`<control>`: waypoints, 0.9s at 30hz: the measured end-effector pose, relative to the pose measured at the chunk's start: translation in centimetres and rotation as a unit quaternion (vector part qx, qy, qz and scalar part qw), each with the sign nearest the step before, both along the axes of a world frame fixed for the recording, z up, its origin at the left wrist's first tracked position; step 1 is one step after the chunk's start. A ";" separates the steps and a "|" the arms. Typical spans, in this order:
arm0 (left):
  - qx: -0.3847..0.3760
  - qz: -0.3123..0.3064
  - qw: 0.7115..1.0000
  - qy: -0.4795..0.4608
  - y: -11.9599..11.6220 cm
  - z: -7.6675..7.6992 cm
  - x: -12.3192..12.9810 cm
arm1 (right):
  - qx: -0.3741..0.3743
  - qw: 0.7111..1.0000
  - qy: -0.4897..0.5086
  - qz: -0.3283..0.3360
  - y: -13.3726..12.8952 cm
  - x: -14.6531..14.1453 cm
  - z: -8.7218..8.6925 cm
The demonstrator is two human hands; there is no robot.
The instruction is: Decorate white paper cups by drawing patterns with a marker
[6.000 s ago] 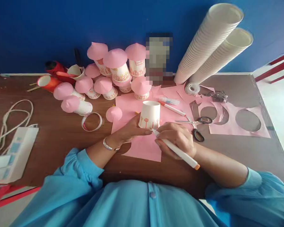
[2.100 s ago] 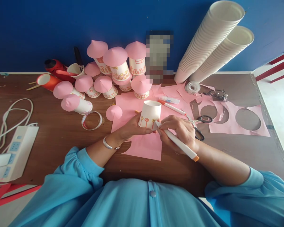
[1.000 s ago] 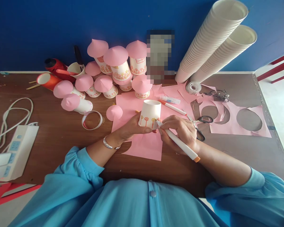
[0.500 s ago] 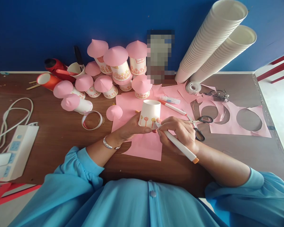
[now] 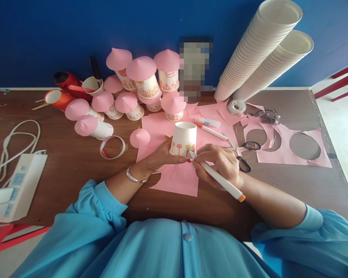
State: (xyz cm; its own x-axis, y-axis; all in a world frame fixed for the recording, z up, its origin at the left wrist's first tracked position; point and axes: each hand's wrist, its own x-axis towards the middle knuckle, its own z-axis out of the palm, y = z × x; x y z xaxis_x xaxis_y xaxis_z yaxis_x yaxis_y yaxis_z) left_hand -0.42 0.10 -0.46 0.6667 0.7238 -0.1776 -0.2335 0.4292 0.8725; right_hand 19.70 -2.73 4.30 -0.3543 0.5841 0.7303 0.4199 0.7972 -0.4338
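A white paper cup [image 5: 185, 135] is in my left hand [image 5: 165, 156], tilted a little, with the thumb across its lower edge. Small red and yellow flowers on stems are drawn round the lower part of the cup. My right hand [image 5: 220, 164] grips a white marker [image 5: 223, 182] with an orange end. The marker's tip meets the cup near its lower right edge, by a yellow flower. Pink paper [image 5: 182, 181] lies under both hands. Fingers of my left hand behind the cup are hidden.
Several decorated cups with pink cone roofs [image 5: 142, 68] stand at the back left. Two tall cup stacks [image 5: 258, 50] lean at the back right. Scissors [image 5: 245, 164], a second marker [image 5: 213, 132], a tape ring [image 5: 113, 147] and a power strip [image 5: 24, 185] lie around.
The marker's tip has shifted very slightly left along the cup's lower edge, with my right hand. My left hand and the cup stay almost still.
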 end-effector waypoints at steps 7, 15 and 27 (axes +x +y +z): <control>-0.006 0.012 0.999 -0.034 0.0 -0.1 0.1 | -0.012 0.995 0.021 0.097 -0.4 0.0 -0.3; -0.029 0.013 0.999 -0.035 0.1 -0.2 0.4 | -0.016 0.993 0.035 0.109 -0.6 -0.4 -0.8; -0.033 0.025 0.999 0.002 0.2 0.4 0.5 | -0.016 0.991 0.052 0.119 -0.8 -0.7 -1.5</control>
State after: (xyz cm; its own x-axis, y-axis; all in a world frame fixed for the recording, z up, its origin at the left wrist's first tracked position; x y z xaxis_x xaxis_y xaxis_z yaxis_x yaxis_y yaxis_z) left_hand 0.09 0.34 -0.02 0.6297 0.7427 -0.2280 -0.2527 0.4733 0.8439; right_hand 19.02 -3.56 2.81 -0.4083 0.5170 0.7523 0.1726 0.8530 -0.4925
